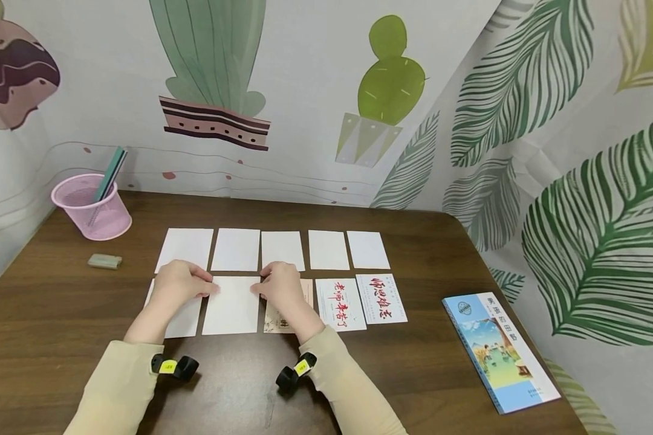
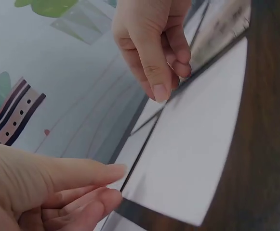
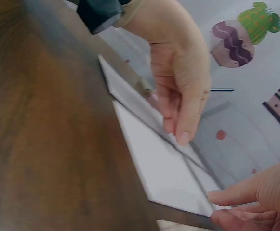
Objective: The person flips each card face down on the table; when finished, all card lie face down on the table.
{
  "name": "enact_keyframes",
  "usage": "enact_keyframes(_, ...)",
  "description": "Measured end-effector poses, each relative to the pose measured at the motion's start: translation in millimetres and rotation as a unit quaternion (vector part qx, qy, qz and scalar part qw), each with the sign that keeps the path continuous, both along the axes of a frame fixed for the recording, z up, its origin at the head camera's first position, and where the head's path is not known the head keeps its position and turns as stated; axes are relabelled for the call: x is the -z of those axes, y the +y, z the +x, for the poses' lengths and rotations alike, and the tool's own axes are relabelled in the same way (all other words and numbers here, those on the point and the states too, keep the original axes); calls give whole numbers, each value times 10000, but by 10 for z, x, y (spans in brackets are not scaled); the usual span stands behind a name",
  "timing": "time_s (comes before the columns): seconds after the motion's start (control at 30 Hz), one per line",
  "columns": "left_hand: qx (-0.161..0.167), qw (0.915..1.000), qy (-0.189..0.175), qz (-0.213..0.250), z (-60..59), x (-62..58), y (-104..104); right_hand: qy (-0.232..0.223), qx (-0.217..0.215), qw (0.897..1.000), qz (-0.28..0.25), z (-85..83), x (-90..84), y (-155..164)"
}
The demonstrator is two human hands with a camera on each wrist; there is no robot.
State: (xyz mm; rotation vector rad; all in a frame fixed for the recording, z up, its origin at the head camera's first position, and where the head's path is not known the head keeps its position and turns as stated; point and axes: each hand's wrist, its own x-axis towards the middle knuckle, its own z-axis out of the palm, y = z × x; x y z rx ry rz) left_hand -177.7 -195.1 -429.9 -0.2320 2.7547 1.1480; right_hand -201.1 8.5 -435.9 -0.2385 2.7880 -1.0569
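A plain white card [image 1: 231, 311] lies on the desk, second from the left in the nearer row. My left hand [image 1: 179, 285] holds its far left corner between thumb and fingers. With its thumb and fingertips, my right hand [image 1: 285, 289] pinches the far right corner. Under the left forearm lies another white card [image 1: 184, 320], partly covered. A beige patterned card [image 1: 276, 321] is mostly hidden by the right hand and wrist. Right of it lie two cards with red writing, one card [image 1: 340, 304] beside the other card [image 1: 381, 298].
Behind is a row of several blank white cards [image 1: 236, 249]. A pink mesh pen cup [image 1: 95, 208] holding pens stands at the far left, with a small eraser-like block [image 1: 104, 261] in front. A blue-and-white book [image 1: 497, 356] lies near the right desk edge.
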Motion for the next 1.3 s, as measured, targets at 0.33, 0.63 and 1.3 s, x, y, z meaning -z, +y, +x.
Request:
enact_keyframes(0.33, 995, 9796, 1737, 148, -7, 0, 442, 247, 91, 9996, 53, -53, -223, 379)
enact_keyframes(0.63, 1146, 9893, 718, 543, 86, 10, 766, -35, 18, 9998, 173, -16, -216, 831)
enact_keyframes(1.3, 1035, 9945, 111, -59, 144, -133, 1174, -367, -247, 9961, 759, 118, -149, 905)
